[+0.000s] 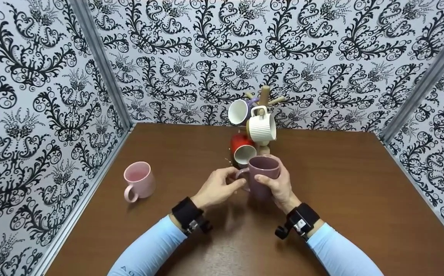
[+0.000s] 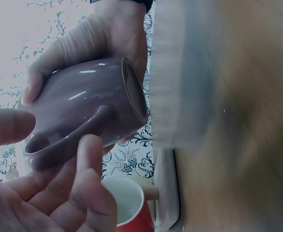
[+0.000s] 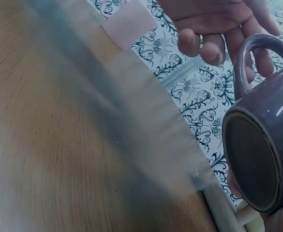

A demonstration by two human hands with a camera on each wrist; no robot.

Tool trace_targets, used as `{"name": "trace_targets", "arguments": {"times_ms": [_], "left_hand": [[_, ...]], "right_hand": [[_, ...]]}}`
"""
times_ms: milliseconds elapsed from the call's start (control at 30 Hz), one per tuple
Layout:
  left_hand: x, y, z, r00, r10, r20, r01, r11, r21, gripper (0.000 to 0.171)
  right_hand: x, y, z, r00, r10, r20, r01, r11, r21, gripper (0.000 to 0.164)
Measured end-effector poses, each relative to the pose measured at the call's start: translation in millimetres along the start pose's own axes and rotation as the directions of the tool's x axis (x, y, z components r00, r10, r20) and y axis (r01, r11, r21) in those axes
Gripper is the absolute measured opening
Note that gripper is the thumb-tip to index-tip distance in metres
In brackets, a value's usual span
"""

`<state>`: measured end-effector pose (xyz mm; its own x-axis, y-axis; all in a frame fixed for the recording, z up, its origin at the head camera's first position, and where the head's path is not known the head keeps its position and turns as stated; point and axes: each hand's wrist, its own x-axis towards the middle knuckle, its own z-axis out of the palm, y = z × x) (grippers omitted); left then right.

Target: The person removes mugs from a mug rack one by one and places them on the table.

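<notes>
A purple mug (image 1: pixel 260 186) is held above the table by my right hand (image 1: pixel 283 189), which grips its body from the right, thumb in front. Its handle (image 2: pixel 68 140) points toward my left hand (image 1: pixel 216 188). The left fingers (image 2: pixel 90 154) lie loosely about the handle, while the left thumb (image 2: pixel 15 126) stands apart from it. In the right wrist view the mug's dark base (image 3: pixel 251 162) shows, tilted toward the camera. Just behind it, a red mug (image 1: pixel 241 143) hangs low on a wooden mug tree (image 1: pixel 265 94).
The mug tree also bears a white ribbed mug (image 1: pixel 262 128) and a purple mug with a white inside (image 1: pixel 239 111). A pink mug (image 1: pixel 140 182) stands upright at the table's left. Patterned walls (image 1: pixel 222 46) bound the brown table (image 1: pixel 341 184) behind and at both sides.
</notes>
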<state>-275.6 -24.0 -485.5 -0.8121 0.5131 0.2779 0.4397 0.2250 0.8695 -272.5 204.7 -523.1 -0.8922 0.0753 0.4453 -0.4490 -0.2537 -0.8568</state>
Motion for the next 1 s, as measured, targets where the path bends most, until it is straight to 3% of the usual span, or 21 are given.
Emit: {"name": "trace_targets", "arguments": {"times_ms": [167, 367, 467, 567, 667, 767, 867, 1000], "left_hand": [[0.6, 4.4, 0.6, 0.996, -0.034, 0.084, 0.045, 0.99, -0.134, 0.024], [0.8, 6.9, -0.9, 0.97, -0.14, 0.2, 0.192, 0.943, -0.272, 0.046], [0.2, 8.0, -2.2, 0.947, -0.199, 0.252, 0.28, 0.897, -0.341, 0.047], [-1.0, 9.0, -4.1, 0.914, -0.229, 0.334, 0.362, 0.831, -0.422, 0.046], [-2.0, 9.8, -6.9, 0.885, -0.215, 0.414, 0.417, 0.761, -0.497, 0.046], [-3.6, 10.1, -10.7, 0.866, -0.193, 0.462, 0.442, 0.727, -0.526, 0.048], [-5.7, 9.9, -13.0, 0.858, -0.181, 0.481, 0.45, 0.717, -0.532, 0.049], [-8.3, 11.6, -13.4, 0.874, -0.171, 0.456, 0.427, 0.72, -0.547, 0.049]], "right_hand": [[-1, 1, 2, 0.997, -0.045, 0.063, 0.048, 0.997, -0.054, 0.077], [-1, -1, 5, 0.987, -0.106, 0.122, 0.118, 0.989, -0.094, 0.079], [-2, -2, 6, 0.982, -0.121, 0.142, 0.136, 0.985, -0.105, 0.08], [-3, -3, 7, 0.978, -0.13, 0.163, 0.15, 0.982, -0.118, 0.08], [-3, -4, 7, 0.973, -0.137, 0.184, 0.162, 0.978, -0.129, 0.082], [-4, -6, 8, 0.967, -0.141, 0.212, 0.17, 0.977, -0.129, 0.083], [-5, -6, 8, 0.962, -0.142, 0.233, 0.176, 0.975, -0.133, 0.085], [-4, -6, 10, 0.955, -0.153, 0.253, 0.19, 0.973, -0.129, 0.086]]}}
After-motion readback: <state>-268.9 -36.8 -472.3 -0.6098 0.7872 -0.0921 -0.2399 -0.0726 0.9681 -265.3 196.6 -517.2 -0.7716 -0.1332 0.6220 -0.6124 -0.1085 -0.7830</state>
